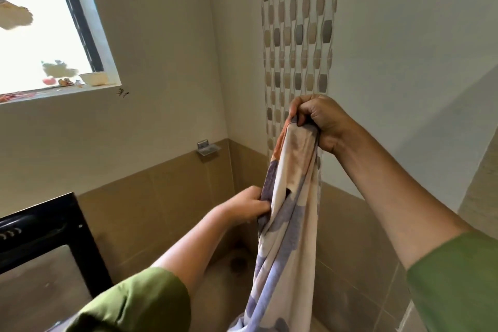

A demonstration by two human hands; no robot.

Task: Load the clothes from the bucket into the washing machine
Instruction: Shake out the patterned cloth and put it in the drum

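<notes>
A long cream cloth with purple patches and an orange edge hangs down the middle of the head view. My right hand grips its bunched top end, held high in front of the tiled wall. Lower down, my left hand pinches the cloth's left edge. The cloth's lower end runs out of the frame at the bottom. At the lower left stands the raised black lid of the washing machine, with a clear panel. The bucket is not in view.
A metal soap dish is fixed to the wall in the corner. A floor drain lies below the hands. A window at the upper left has a white bowl on its sill. Brown tiles cover the lower walls.
</notes>
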